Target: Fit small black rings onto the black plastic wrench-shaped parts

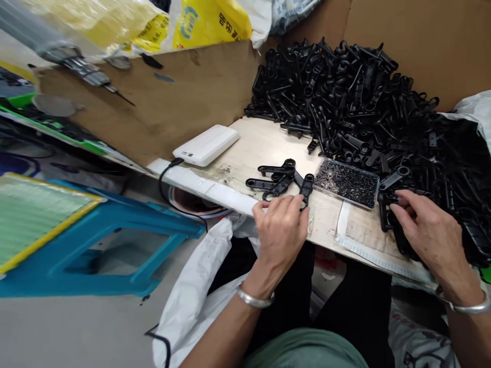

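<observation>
My left hand is at the front edge of the table, fingers curled over the near end of a black plastic arm-shaped part. Just beyond its fingertips lies a small cluster of similar black parts. My right hand hovers by the near right side of the big heap, thumb and index finger a little apart, with nothing visible between them. Its other fingers are partly hidden. Between my hands stands a clear shallow box of tiny dark pieces, probably screws.
A heap of black plastic parts fills the back right against cardboard. A white power bank with a black cable lies at left. An electric screwdriver hangs at upper left, tip downward. A blue stool stands left of the table.
</observation>
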Tool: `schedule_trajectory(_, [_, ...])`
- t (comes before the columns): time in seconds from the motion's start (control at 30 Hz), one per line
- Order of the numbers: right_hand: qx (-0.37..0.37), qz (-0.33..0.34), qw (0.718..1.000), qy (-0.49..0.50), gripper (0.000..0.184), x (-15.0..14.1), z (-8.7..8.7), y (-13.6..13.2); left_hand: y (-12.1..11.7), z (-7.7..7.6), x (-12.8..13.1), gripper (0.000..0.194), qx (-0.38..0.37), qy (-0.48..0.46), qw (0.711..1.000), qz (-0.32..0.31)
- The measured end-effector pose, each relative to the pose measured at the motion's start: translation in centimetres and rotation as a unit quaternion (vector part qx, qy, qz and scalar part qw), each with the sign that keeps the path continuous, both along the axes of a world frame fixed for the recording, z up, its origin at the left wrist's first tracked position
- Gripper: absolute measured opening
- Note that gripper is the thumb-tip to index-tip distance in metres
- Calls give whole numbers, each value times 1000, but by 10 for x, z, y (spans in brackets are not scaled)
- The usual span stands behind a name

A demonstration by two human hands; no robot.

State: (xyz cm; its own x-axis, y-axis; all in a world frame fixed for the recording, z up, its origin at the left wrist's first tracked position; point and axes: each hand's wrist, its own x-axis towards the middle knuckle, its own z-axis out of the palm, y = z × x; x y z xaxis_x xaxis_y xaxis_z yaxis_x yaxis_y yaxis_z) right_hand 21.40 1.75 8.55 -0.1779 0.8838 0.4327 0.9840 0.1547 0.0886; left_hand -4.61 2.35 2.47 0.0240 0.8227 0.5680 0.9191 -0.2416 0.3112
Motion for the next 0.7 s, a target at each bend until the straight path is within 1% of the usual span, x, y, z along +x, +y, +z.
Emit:
schedule_trajectory(0.07, [-8, 29, 998, 56, 26, 0, -5, -7, -8, 1, -3, 15, 51, -21, 998, -29])
schedule_trajectory(0.13, [-22, 54, 993, 101, 24, -2, -10, -11, -15, 1, -4, 18, 59, -43, 993, -95])
schedule_trajectory(0.23, [-55, 70, 987, 132, 21, -7, -14, -8, -17, -1, 2, 25, 12, -52, 976, -212])
schedule_trajectory(0.27, [-67, 67, 987, 130, 21, -9, -13, -4, -16, -3, 5, 28, -14, -46, 970, -239])
schedule_trajectory(0.33, [-92, 51, 988, 110, 21, -15, -10, 6, -12, -6, 9, 35, -69, -38, 959, -273])
schedule_trajectory(0.4, [-128, 33, 989, 63, 20, -23, -5, 20, -9, -8, 10, 43, -111, -48, 949, -290])
schedule_trajectory(0.47, [-165, 9, 986, -10, 19, -32, -1, 34, -7, -9, 10, 49, -132, -67, 944, -296])
schedule_trajectory(0.6, [-215, -44, 964, -148, 18, -48, -1, 60, -7, -8, 9, 57, -157, -98, 940, -287])
schedule_trajectory(0.7, [-241, -60, 948, -198, 16, -53, -4, 72, -6, -9, 12, 56, -159, -121, 938, -284])
